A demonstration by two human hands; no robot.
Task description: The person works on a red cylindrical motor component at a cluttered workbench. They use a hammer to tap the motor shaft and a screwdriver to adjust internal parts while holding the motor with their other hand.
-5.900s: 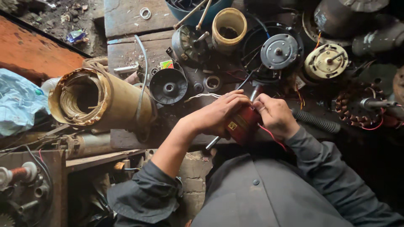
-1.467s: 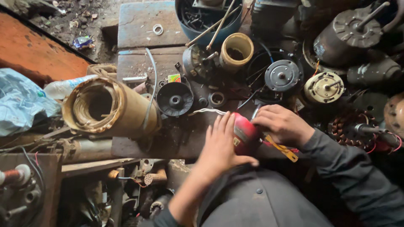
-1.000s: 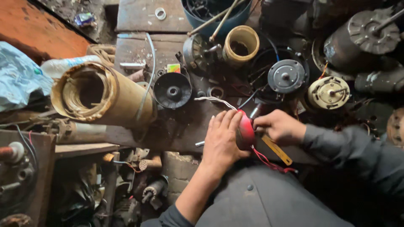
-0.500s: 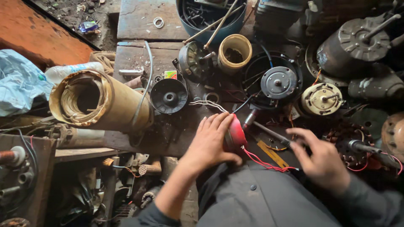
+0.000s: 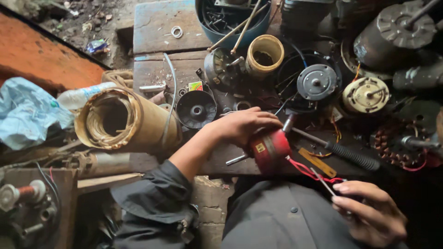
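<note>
The left hand (image 5: 242, 127) is gripping the red motor (image 5: 270, 150) at the tabletop (image 5: 157, 23) edge, fingers curled over it; the right hand (image 5: 369, 214), near the lap, is pinching a thin rod (image 5: 323, 181) beside the red wires (image 5: 307, 169).

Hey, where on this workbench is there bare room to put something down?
The clearest patch is the blue-painted plank at the top, bare but for a small white ring, left of the blue tub. A narrower strip lies below it, above the big cylindrical casing. Right of the left hand, motors and parts crowd everything.
</note>
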